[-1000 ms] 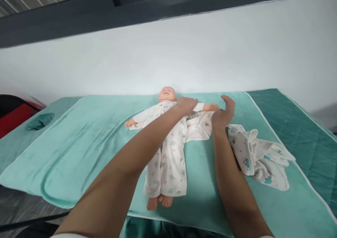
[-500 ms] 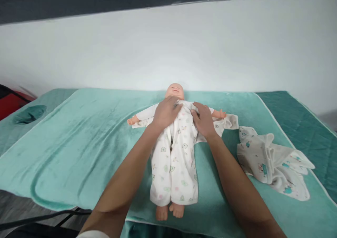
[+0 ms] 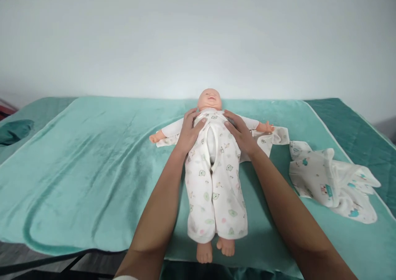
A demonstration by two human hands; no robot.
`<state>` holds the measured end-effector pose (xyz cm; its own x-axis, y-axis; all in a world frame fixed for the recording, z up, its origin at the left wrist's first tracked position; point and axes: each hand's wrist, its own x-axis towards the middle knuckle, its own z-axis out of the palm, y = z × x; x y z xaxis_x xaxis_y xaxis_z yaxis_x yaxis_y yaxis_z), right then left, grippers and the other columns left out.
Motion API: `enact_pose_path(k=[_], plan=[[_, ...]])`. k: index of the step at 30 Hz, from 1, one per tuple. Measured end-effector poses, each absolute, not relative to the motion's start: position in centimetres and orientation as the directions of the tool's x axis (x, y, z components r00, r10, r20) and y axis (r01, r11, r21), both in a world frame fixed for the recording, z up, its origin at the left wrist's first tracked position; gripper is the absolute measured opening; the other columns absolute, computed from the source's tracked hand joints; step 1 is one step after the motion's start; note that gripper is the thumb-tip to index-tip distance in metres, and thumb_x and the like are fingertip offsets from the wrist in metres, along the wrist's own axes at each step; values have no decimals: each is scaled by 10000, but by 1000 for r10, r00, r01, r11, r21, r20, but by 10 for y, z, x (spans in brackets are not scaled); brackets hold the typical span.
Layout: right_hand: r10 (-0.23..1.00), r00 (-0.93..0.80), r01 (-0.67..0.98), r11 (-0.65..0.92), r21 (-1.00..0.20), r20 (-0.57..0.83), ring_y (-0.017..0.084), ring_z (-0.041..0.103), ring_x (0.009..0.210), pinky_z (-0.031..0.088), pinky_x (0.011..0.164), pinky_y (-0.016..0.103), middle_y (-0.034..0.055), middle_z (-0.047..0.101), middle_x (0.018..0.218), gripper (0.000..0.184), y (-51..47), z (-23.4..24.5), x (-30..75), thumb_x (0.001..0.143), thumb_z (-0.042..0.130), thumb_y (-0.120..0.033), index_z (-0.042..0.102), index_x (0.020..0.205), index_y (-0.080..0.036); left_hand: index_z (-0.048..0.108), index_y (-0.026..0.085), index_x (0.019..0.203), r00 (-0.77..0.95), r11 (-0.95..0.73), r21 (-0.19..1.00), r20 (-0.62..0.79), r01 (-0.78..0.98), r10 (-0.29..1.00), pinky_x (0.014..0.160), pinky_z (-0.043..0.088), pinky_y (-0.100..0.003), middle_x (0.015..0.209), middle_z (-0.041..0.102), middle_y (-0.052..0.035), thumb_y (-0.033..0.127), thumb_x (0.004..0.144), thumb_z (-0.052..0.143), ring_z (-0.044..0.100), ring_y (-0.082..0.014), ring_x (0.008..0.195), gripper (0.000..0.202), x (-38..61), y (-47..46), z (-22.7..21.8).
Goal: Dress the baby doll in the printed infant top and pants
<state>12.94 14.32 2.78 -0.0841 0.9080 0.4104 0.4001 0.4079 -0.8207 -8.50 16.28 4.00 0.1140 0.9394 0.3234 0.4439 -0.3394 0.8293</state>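
Observation:
A baby doll [image 3: 210, 100] lies on its back with its arms spread and its bare feet towards me. It has white sleeves and white printed trousers [image 3: 227, 189] pulled high over the chest. At the front of the trousers a split gapes and shows white beneath. My left hand [image 3: 191, 130] rests on the left side of the trousers' upper part, thumb apart from the fingers. On the opposite side lies my right hand [image 3: 241, 132], its fingers stretched towards the doll's shoulder. A printed cloth garment [image 3: 280, 135] spreads out under the doll's arms.
A crumpled white garment with teal prints [image 3: 334, 185] lies to the right. Everything lies on a light green padded cover [image 3: 93, 160], with darker green quilted fabric [image 3: 349, 135] along the right. A white wall [image 3: 198, 40] stands directly behind. The cover's front edge is close to me.
My hands have shifted outward from the middle of the chest to the two sides of the trousers. The front split now gapes wider. The view has tilted slightly down.

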Motion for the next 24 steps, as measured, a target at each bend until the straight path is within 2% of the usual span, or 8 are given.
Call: enact_pose_path(k=[3,9,14,18,21,24], plan=[[918,-94,328,394,-858,386,245,486,1369,345,1188,414,82,564,1445,531,146,36,119,906,574,-633,602,1262,-240,528,214,1139,156,-395,792,365,465,918,1198,325,-377,1479,450,-125,406,935,581,421,-209,1422,285,-85,162,38],[911,-148,304,411,-859,384,266,503,1323,348,1155,435,77,578,1392,426,146,47,112,867,662,-557,578,1143,-244,500,228,977,252,-601,648,553,469,794,1132,370,-404,1352,552,-85,356,932,615,478,-216,1313,177,-84,159,37],[882,-158,314,472,-824,445,255,475,1332,336,1141,433,79,552,1386,333,142,44,113,870,679,-516,542,1021,-253,494,222,878,227,-711,453,734,538,640,932,427,-393,1044,616,-67,389,958,587,533,-226,1025,208,-80,157,37],[840,-177,381,538,-751,512,267,417,1361,288,1160,465,85,506,1415,270,135,42,114,896,653,-488,526,912,-251,482,222,868,288,-715,337,747,613,599,768,401,-369,858,587,-45,437,990,517,507,-221,830,249,-81,155,35],[840,-183,415,537,-735,510,284,418,1330,292,1152,491,83,498,1384,303,127,41,117,893,650,-512,538,820,-240,500,220,870,333,-700,271,730,661,596,748,382,-371,841,591,-54,458,999,481,518,-236,827,271,-84,156,32],[862,-127,380,499,-779,491,290,450,1261,325,1123,486,79,524,1296,372,115,37,124,881,652,-534,533,712,-224,534,218,875,336,-681,248,723,688,603,738,372,-370,834,606,-61,466,990,492,532,-246,822,277,-89,158,27]])
